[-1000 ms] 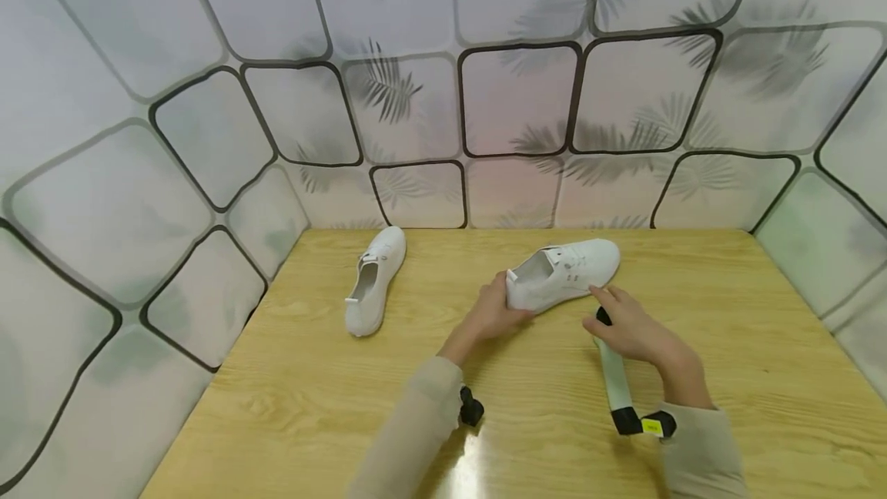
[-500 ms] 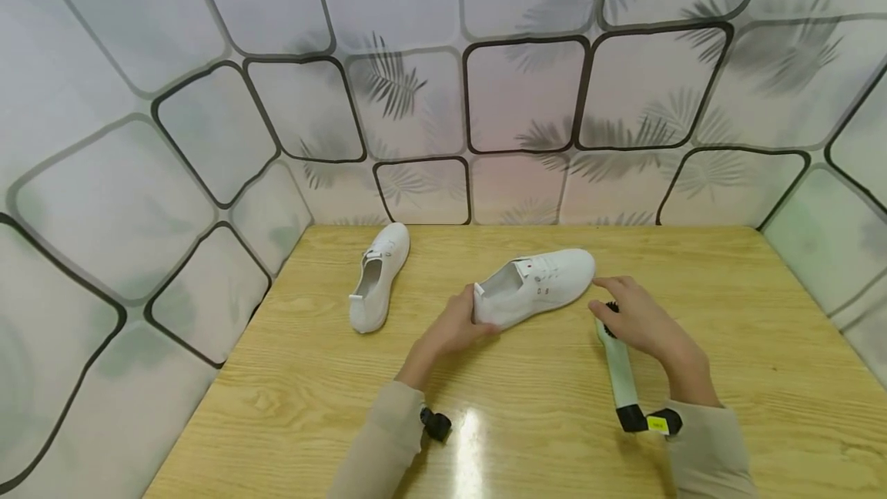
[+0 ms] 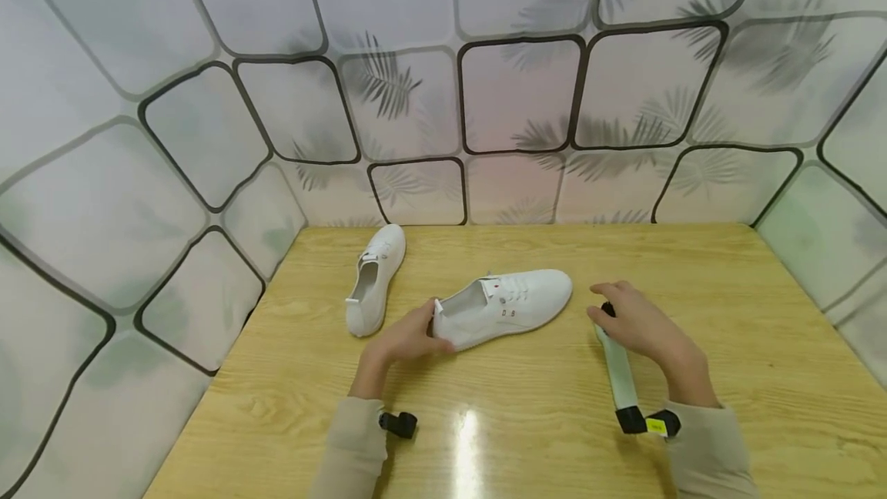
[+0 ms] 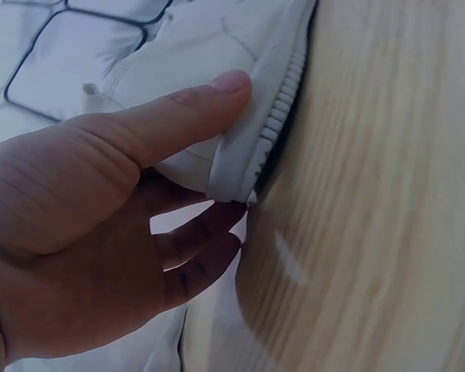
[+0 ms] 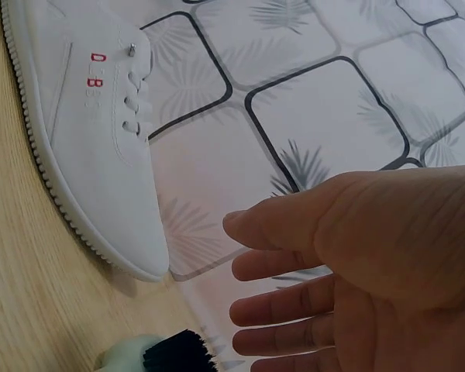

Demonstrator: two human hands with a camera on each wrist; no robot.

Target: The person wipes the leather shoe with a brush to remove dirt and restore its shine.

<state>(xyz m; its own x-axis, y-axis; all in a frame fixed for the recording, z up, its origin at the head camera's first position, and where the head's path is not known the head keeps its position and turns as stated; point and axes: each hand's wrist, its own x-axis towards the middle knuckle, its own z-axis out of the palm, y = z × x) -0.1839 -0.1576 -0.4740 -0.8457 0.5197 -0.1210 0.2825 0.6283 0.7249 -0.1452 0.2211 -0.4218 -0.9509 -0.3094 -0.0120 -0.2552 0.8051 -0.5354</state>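
Observation:
My left hand (image 3: 409, 336) holds a white lace-up shoe (image 3: 516, 300) by its heel. In the left wrist view the thumb (image 4: 182, 116) presses the side of the heel, and the other fingers go behind it. The shoe lies sole down, toe pointing right, with red letters on its side. To its right, my right hand (image 3: 640, 323) hovers with nothing in it, apart from the shoe. Beneath that hand is a brush (image 3: 619, 372) with a pale green handle, its head partly covered by the hand in the head view. Black bristles (image 5: 180, 353) show in the right wrist view.
A second white shoe (image 3: 375, 281) lies at the back left of the wooden table (image 3: 291, 406), toe towards the back. Patterned cloth walls (image 3: 520, 98) with dark outlines and leaves rise behind and at the sides.
My left hand has moved the held shoe left and towards me across the table. The right hand, near its toe before, has stayed almost in place and is now apart from the shoe.

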